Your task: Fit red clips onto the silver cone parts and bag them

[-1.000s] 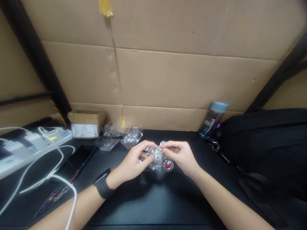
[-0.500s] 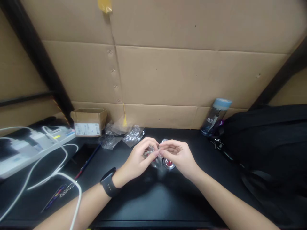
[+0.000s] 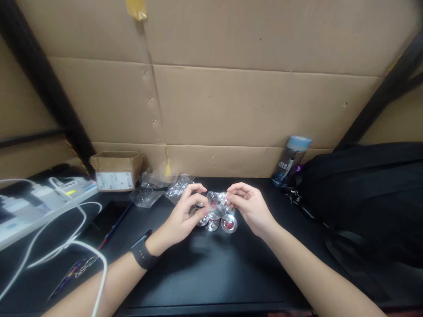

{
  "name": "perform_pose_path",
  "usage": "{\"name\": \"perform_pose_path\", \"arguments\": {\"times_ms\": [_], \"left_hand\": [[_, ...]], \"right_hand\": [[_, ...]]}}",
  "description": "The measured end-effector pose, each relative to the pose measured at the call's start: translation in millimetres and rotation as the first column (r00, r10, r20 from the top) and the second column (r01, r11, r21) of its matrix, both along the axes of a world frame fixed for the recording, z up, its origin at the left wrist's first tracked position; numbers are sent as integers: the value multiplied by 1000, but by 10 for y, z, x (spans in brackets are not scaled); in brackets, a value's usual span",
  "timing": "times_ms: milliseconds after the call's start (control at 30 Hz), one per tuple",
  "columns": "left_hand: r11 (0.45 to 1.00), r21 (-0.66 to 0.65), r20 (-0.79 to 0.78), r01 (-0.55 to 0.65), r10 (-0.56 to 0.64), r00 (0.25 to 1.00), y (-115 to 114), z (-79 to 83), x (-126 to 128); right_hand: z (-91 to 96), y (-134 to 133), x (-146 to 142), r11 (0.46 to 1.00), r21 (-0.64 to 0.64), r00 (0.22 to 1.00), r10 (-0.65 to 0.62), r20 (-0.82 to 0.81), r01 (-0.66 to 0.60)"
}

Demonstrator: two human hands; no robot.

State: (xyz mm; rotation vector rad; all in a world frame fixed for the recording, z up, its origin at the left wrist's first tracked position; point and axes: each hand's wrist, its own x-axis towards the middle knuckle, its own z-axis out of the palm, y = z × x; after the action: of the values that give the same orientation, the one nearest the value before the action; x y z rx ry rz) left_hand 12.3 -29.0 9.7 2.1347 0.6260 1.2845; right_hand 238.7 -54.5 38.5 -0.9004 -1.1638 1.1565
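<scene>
A small clear plastic bag (image 3: 216,203) is stretched between my hands, with a bit of red showing through or behind it. My right hand (image 3: 249,207) pinches its right edge between thumb and fingertips. At its left edge, my left hand (image 3: 188,213) has its thumb and index finger close together on the plastic, the other fingers curved. Below and behind the bag lie several shiny round metal discs. One disc (image 3: 229,223) with a red centre is in full view, and another disc (image 3: 212,226) is beside it. My left fingers partly cover more discs.
Crumpled clear plastic bags (image 3: 148,191) lie behind my left hand, near a small open cardboard box (image 3: 115,171). A power strip (image 3: 49,207) with white cables (image 3: 74,240) runs along the left. At right stand a water bottle (image 3: 291,160) and a black backpack (image 3: 373,202).
My hands have moved apart from where their fingertips met, spreading the plastic bag between them. More metal discs now show below. The whole view has shifted slightly.
</scene>
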Motion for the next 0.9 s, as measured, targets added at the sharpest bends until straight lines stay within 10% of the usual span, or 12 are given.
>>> {"name": "perform_pose_path", "arguments": {"times_ms": [400, 533, 900], "left_hand": [[805, -432, 417, 407, -222, 882, 29, -50, 50], [715, -496, 502, 492, -226, 835, 16, 2, 41], [649, -513, 554, 562, -250, 794, 10, 39, -14]], "right_hand": [[72, -23, 34, 994, 77, 988, -90, 122, 81], [78, -65, 26, 960, 268, 935, -163, 314, 78], [-1, -8, 19, 983, 180, 949, -36, 313, -22]]}}
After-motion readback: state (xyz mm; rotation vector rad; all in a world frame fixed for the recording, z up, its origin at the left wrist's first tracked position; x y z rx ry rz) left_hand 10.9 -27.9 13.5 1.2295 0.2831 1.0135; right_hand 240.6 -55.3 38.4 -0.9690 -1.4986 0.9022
